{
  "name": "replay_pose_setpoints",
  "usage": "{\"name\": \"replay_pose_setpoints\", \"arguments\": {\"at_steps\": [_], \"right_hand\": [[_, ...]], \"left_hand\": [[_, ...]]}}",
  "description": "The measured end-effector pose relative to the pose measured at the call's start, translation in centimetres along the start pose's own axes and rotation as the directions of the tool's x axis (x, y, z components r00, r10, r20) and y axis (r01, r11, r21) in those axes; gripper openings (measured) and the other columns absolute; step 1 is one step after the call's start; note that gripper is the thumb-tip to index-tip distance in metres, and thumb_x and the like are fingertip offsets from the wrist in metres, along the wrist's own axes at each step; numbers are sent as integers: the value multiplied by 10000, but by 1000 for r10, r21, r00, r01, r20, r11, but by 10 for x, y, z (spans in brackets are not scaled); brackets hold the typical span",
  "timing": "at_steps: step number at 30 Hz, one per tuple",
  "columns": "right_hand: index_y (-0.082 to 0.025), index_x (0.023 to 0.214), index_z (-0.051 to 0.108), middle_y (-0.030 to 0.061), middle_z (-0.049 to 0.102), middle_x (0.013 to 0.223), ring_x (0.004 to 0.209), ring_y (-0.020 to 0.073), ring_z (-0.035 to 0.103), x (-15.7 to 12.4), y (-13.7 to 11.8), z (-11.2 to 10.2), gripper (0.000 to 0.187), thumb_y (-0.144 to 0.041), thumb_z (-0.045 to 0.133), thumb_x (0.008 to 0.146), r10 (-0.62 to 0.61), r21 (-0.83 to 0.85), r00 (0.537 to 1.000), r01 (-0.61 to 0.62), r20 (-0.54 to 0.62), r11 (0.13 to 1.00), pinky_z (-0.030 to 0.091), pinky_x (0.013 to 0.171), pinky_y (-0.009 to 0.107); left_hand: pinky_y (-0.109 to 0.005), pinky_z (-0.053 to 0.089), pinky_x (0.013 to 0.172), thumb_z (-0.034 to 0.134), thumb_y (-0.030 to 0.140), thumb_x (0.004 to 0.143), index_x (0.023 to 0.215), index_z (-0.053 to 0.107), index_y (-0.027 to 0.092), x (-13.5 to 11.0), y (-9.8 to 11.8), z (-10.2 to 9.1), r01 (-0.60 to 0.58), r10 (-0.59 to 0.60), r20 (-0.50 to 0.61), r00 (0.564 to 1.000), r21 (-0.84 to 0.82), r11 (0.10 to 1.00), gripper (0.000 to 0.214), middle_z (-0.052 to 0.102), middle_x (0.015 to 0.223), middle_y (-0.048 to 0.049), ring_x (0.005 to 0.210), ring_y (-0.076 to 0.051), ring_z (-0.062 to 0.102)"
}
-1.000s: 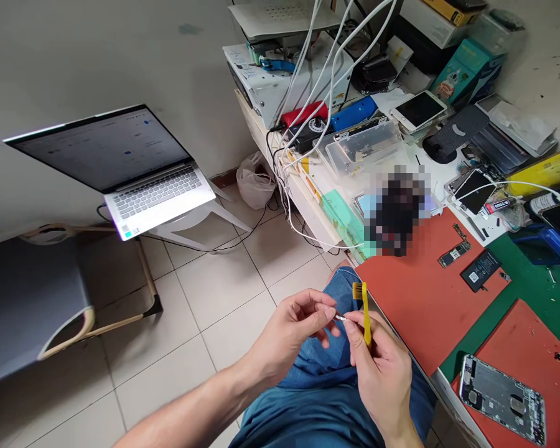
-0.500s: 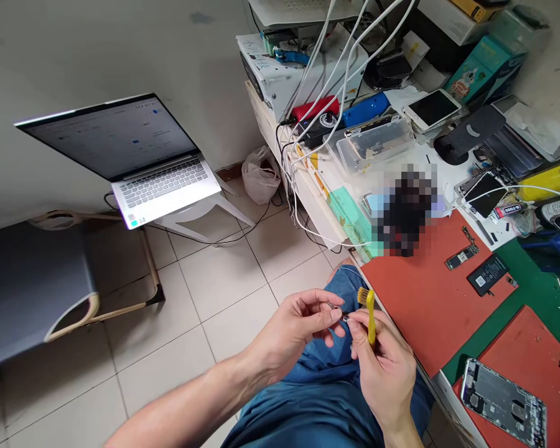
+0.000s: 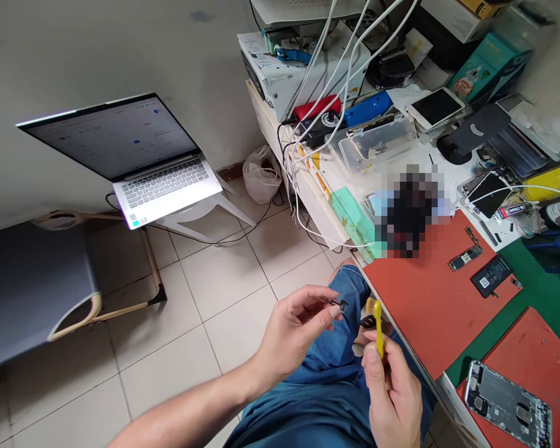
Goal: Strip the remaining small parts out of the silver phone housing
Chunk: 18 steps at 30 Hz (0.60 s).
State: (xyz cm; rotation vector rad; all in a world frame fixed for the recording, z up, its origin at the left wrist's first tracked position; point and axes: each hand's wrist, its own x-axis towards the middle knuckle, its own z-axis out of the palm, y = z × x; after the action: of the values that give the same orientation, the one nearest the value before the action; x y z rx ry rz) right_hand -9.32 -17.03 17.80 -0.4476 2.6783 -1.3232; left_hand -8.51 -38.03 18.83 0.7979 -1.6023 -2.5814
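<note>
My left hand point(image 3: 298, 320) pinches a small dark electronic part point(image 3: 342, 305) between thumb and fingers, above my knee. Much of that part is hidden by the fingers. A short-bristled yellow brush point(image 3: 379, 330) is gripped in my right hand point(image 3: 394, 386), its head pointing up. The brush is to the right of the part, with a gap between them. On the bench to the right lie a phone circuit board point(image 3: 465, 256), a black battery point(image 3: 492, 275) and an opened phone housing point(image 3: 508, 403).
An orange mat point(image 3: 424, 311) covers the near bench edge. A laptop point(image 3: 168, 186) rests on a white stool at left, near a folding bed point(image 3: 37, 286). White cables point(image 3: 350, 68) hang over the bench. A blurred patch point(image 3: 410, 211) hides something there.
My right hand has moved right and slightly down with the brush, its fingertips leaving the small part. My left hand has shifted slightly left, still holding that part.
</note>
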Motion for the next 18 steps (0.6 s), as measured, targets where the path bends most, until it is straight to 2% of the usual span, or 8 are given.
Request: {"name": "replay_pose_setpoints", "arguments": {"at_steps": [2,3,7,14,18], "right_hand": [[-199,1271,723,105,842,1098,943,212,846,-4,5,-3,268,-368,562,1139,-115,-73,993,117,31,990,666,776,214],[-190,1290,716,110,843,1098,961,213,847,-4,6,-3,262,-342,564,1140,-170,-97,985,172,28,980,665,798,212],[-167,1296,719,115,838,1042,899,207,844,-4,6,2,237,-279,586,1136,-308,-168,951,299,-32,939,661,775,224],[-166,1320,723,114,822,1005,831,214,832,-11,15,-6,246,-269,623,1120,-290,-269,956,268,-44,925,649,708,239],[-170,1365,699,113,827,1042,866,210,837,-12,11,-7,271,-250,618,1120,-307,-243,952,297,-3,923,653,736,235]], "left_hand": [[-230,606,715,884,351,921,1064,813,194,-1,0,0,-39,40,-7,999,22,999,224,831,866,-49,805,-155,759],[-234,611,727,879,341,926,1063,817,199,-2,-1,0,-63,64,-10,998,31,998,207,832,895,-48,815,-156,761],[-243,622,755,853,311,952,1082,830,219,-4,-4,1,-150,151,-19,988,66,986,161,827,990,-42,812,-142,746],[-273,641,776,843,294,959,1156,818,235,-3,-11,-4,-192,196,-17,980,137,972,207,807,1012,-40,861,-173,769],[-285,643,806,838,304,964,1165,824,233,-4,-11,-4,-201,205,-7,979,164,966,214,806,1020,-55,888,-186,772]]}}
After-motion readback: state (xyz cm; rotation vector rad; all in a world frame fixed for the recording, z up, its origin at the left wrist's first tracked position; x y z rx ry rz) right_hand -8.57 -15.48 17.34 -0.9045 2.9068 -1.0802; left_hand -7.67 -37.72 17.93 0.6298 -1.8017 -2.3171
